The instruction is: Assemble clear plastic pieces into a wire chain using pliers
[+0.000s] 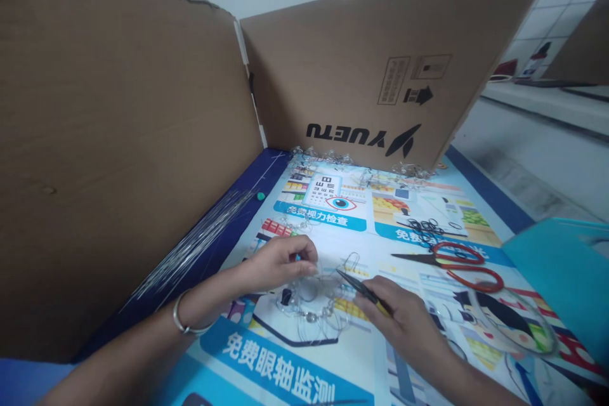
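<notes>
My left hand (280, 261) is closed in a pinch on a piece of thin wire work (318, 304) with small beads that lies on the printed poster mat (333, 216). A silver bangle sits on that wrist. My right hand (402, 317) is closed round slim dark pliers (358, 285). Their tip points up and left at a wire loop (349, 261) just right of my left fingers.
Red-handled scissors (457, 263) lie to the right, with dark wire rings (428, 226) behind them. A bundle of straight silver wires (195, 247) lies along the left cardboard wall (118, 139). More wire pieces line the back cardboard wall (361, 76). A teal tray (561, 279) sits at right.
</notes>
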{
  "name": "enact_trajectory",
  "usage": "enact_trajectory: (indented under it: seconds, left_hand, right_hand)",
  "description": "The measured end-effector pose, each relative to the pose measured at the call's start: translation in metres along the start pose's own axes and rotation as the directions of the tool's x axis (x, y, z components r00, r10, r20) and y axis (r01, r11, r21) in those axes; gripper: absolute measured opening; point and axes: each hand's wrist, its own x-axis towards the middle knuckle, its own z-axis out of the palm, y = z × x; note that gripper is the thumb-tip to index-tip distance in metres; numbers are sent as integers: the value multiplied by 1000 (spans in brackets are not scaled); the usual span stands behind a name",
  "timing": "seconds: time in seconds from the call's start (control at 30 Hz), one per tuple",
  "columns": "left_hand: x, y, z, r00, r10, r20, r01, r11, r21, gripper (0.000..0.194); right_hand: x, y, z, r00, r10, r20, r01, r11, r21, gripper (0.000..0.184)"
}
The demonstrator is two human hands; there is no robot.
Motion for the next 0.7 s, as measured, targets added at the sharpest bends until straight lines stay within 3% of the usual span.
enact_trajectory:
  seconds: [0.13, 0.27, 0.4, 0.7]
  left_hand:
    - [-7, -13, -4, 1000, 27, -9, -25, 984, 177, 12]
    - [-8, -23, 2, 994, 93, 55, -106, 942, 318, 16]
    - [-4, -31, 9, 993, 103, 52, -114, 940, 322, 10]
    - [-3, -34, 12, 994, 84, 68, -98, 961, 258, 14]
  right_hand:
    - [-1, 6, 3, 999, -35, -1, 35, 997, -68, 21]
    - [-3, 15, 9, 992, -106, -72, 93, 981, -173, 22]
    - [-3, 21, 11, 974, -200, -105, 169, 954, -248, 23]
    - [1, 24, 8, 972, -230, -53, 200, 922, -330, 22]
